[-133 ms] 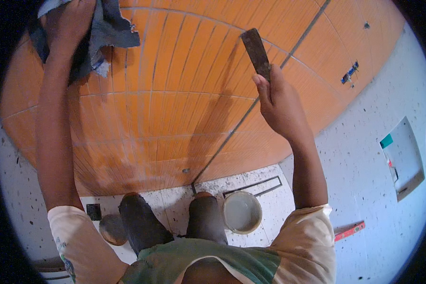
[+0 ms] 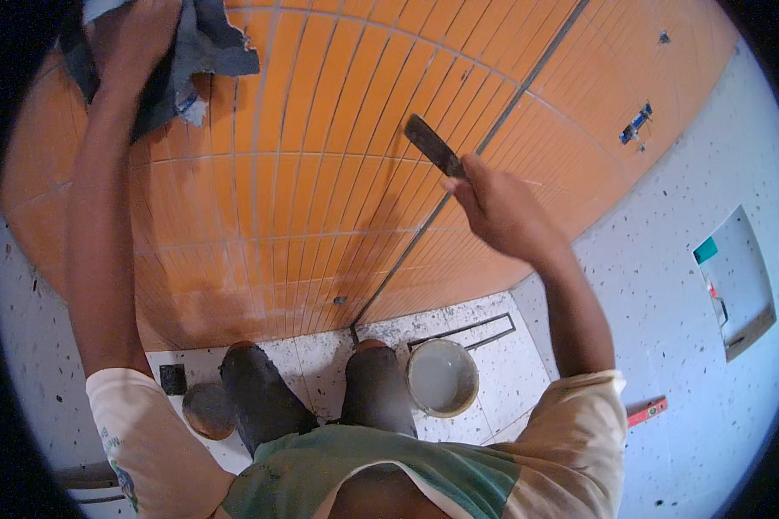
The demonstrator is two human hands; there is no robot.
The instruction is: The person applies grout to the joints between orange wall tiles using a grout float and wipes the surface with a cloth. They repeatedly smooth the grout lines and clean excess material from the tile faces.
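Observation:
An orange tiled wall (image 2: pixel 307 195) with pale and dark grout lines stands in front of me. At the upper left, my left hand (image 2: pixel 140 41) holds a ragged grey-blue cloth (image 2: pixel 209 48) up by the wall; its fingertips are partly hidden near the picture's edge. My right hand (image 2: pixel 504 212) is closed round a flat, dark-bladed putty knife (image 2: pixel 431 144), right of the middle. The blade points up and to the left in front of the tiles. Whether it touches them I cannot tell.
A bucket (image 2: pixel 442 378) of cloudy grey liquid stands beside my right foot, near a dark rectangular floor drain (image 2: pixel 485 329). Left of my legs are a round brown object (image 2: pixel 209 410) and a black square (image 2: pixel 172 379). A red spirit level (image 2: pixel 647 412) and a recessed wall niche (image 2: pixel 739 285) lie to the right.
My right hand has moved down and slightly left with the putty knife, whose blade now tilts further left. My left hand stays on the cloth, shifted only a little.

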